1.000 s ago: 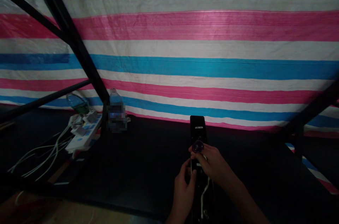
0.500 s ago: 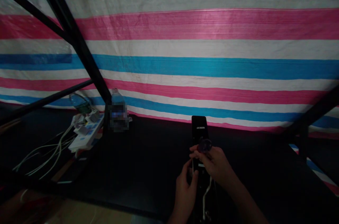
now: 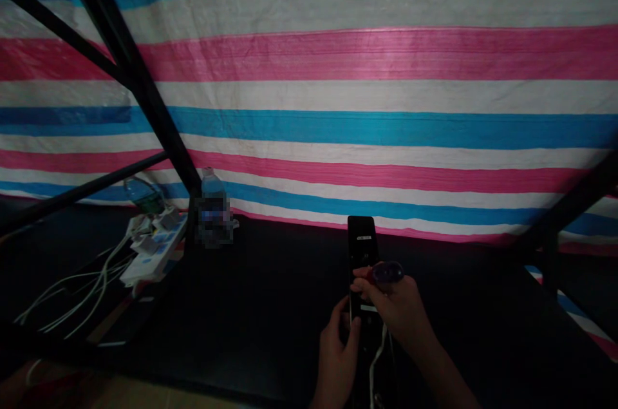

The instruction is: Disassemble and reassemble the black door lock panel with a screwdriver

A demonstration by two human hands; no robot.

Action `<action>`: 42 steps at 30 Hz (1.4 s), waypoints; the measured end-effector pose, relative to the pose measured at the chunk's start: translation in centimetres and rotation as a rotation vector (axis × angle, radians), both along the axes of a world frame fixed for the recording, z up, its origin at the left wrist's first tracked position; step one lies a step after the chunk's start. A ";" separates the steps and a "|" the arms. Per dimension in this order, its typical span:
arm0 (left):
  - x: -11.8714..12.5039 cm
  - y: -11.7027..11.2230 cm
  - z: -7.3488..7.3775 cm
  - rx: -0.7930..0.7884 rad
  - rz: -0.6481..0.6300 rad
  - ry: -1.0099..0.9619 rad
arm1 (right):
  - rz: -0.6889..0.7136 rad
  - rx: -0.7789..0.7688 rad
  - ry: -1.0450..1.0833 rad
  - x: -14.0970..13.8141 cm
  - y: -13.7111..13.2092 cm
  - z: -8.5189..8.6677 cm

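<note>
A long black strip (image 3: 362, 228) with a rounded far end and small white labels lies lengthwise before me; it looks like a power strip, but the dark makes its kind unsure. My left hand (image 3: 335, 348) grips its left edge between thumb and fingers. Closed over the strip's middle, my right hand (image 3: 398, 309) holds a screwdriver (image 3: 387, 272) by its dark purplish, see-through handle. The tool's tip is hidden by the fingers. A white cord (image 3: 379, 361) runs toward me beside the strip, under my right wrist.
At the left, a white power strip (image 3: 149, 261) holds several plugs and white cables (image 3: 99, 296). Two plastic bottles stand near it, one clear (image 3: 212, 183), one greenish (image 3: 145, 195). Black metal bars (image 3: 149, 106) frame the black surface (image 3: 270, 306); a striped sheet (image 3: 367, 93) hangs behind.
The screwdriver handle has tipped over to the right in my right hand, which has shifted slightly right. My left hand keeps its hold. The whole view has moved a little.
</note>
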State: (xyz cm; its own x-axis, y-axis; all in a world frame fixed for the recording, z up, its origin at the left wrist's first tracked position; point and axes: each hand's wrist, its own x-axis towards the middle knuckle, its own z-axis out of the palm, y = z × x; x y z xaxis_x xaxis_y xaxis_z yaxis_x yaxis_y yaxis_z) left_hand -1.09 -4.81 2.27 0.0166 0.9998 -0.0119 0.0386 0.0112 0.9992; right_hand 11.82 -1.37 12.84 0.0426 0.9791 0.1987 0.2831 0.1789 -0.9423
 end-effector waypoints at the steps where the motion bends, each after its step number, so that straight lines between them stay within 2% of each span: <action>1: 0.0 0.0 0.0 0.000 -0.002 0.008 | -0.005 0.006 0.017 0.0 0.0 0.1; 6: -0.1 0.1 -0.4 0.007 -0.004 0.049 | 0.079 0.111 0.012 0.5 -0.2 0.2; 13: -0.1 0.3 -1.1 0.017 -0.009 0.038 | 0.006 0.045 0.014 0.5 -0.2 -1.1; 20: -0.2 0.7 -1.7 0.038 0.024 0.030 | 0.109 0.109 -0.060 0.4 -0.6 -0.9; 27: -0.2 0.9 -2.3 0.024 0.033 -0.038 | -0.128 0.136 -0.100 0.7 -0.1 -2.2; 32: -0.2 0.9 -2.5 0.026 0.022 -0.040 | -0.090 0.158 -0.129 1.0 -0.1 -2.2; 38: -0.3 0.6 -2.1 0.017 0.034 -0.006 | -0.022 0.201 -0.170 1.0 -0.6 -2.0; 42: -0.3 0.6 -1.6 0.015 0.020 -0.009 | -0.078 0.171 -0.136 0.9 -0.3 -2.7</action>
